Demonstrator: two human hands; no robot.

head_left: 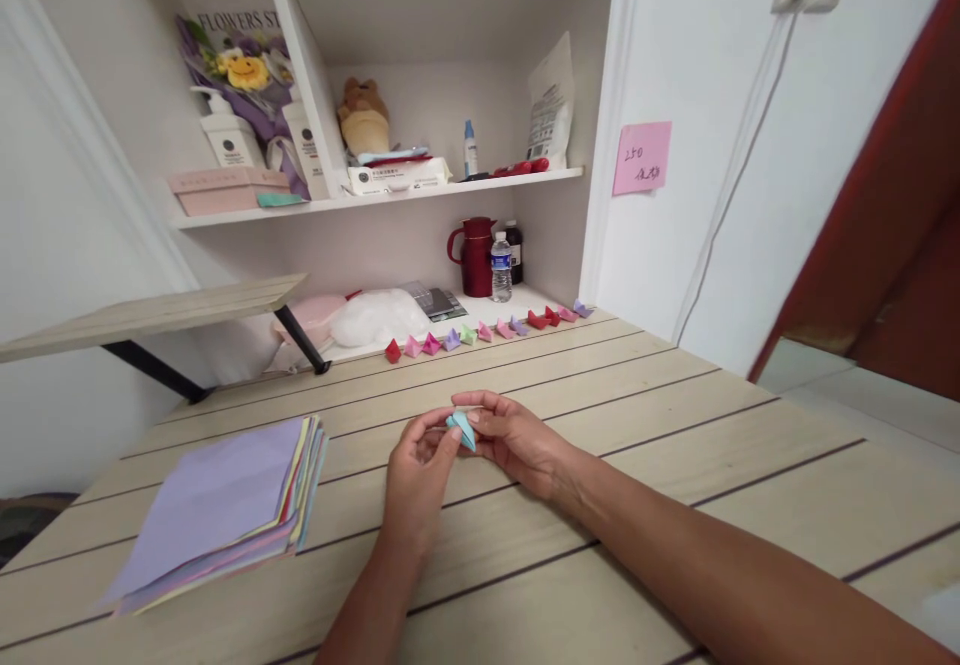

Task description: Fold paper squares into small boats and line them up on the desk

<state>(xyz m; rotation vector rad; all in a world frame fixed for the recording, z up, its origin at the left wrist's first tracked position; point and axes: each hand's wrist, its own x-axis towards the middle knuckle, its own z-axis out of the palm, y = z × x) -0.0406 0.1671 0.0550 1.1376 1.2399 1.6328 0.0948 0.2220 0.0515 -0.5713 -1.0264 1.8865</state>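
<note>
"So, what are the two hands holding?"

"It's one small folded blue paper. The left hand pinches it on one side, and the right hand pinches it on the other."

"Where is the blue paper now?"

"It's between the fingertips, over the middle of the wooden table. I can't tell if the hands touch the table top."

"How do the fingers look?"

"They're bent. The thumbs are on the near side of the paper, and some fingers are hidden behind it."

"What's over by the left hand?"

"A pile of colored paper lies on the table, apart from the hand. Its top sheet is purple, and yellow and blue edges poke out at the side."

"And past the hands?"

"A row of little folded papers goes along the back of the table. I see red, pink, purple and green."

"What's behind the row?"

"A dark red jug, with a clear water bottle just beside it. Higher up, a brown toy bear sits on a shelf."

"And the wall?"

"It has a pink note with writing."
</note>
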